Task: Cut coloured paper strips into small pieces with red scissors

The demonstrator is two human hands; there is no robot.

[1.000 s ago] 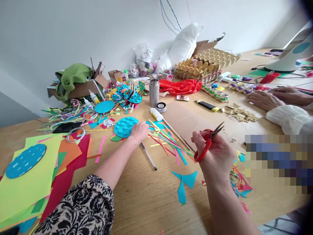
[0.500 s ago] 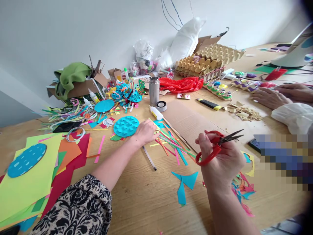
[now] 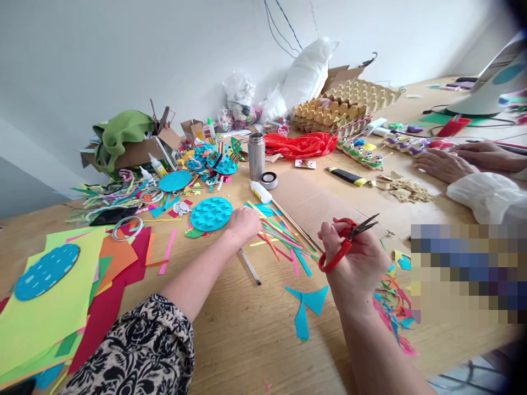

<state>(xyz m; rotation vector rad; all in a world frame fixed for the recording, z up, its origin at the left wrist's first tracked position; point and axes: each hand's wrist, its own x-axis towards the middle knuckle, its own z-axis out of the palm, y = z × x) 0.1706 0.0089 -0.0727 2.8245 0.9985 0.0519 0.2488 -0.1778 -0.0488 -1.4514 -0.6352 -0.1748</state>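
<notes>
Red-handled scissors (image 3: 338, 258) are held in my right hand (image 3: 358, 269), their blades pointing up and right, slightly parted. My left hand (image 3: 244, 224) is closed beside the round blue textured disc (image 3: 211, 214), at the left end of the coloured paper strips (image 3: 284, 235). Its fingertips are hidden, so what it pinches cannot be made out. Below it lies a pen (image 3: 250, 266). A white glue bottle (image 3: 261, 192) rests just beyond. Blue paper scraps (image 3: 307, 307) lie between my forearms.
Coloured paper sheets (image 3: 49, 296) cover the left side. A metal flask (image 3: 257, 157), cardboard sheet (image 3: 308, 200) and yellow-black cutter (image 3: 346, 176) lie farther back. Another person's hands (image 3: 447, 164) are at the right. Paper scraps (image 3: 397, 307) lie beside my right wrist.
The view has shifted slightly. My right hand has moved a little left with the scissors. My left hand has turned, and the pale green piece seen at its fingers no longer shows there.
</notes>
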